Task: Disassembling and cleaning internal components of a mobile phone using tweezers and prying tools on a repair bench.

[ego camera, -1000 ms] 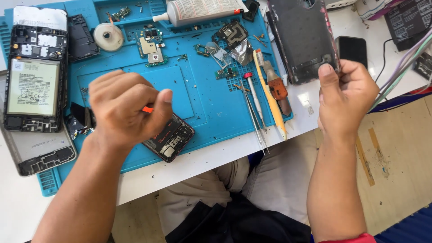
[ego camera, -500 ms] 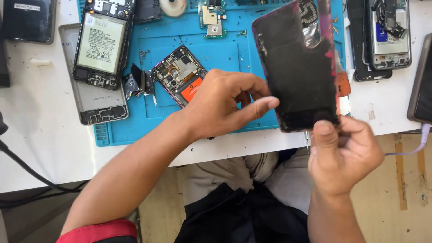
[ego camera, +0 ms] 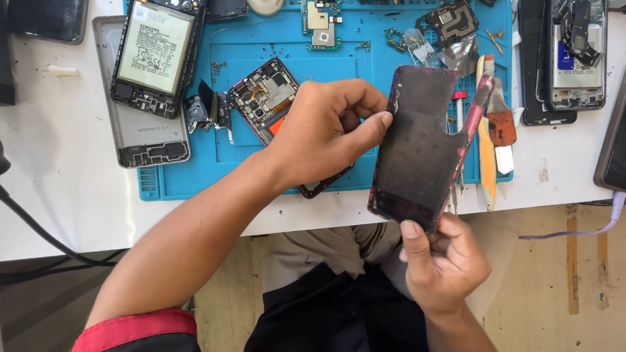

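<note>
A white counter (ego camera: 59, 189) carries a blue work mat (ego camera: 195, 176) reaching toward its front edge. Left of the mat lies a grey phone frame (ego camera: 140, 140); toward the right edge lie two opened phones (ego camera: 574, 58), a dark one (ego camera: 613, 150) beside them

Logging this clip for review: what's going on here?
A person sits at a white workbench over a blue repair mat. The right hand holds a dark phone back cover by its lower end, while the left hand touches its upper edge. An opened phone lies on the mat beneath.
</note>
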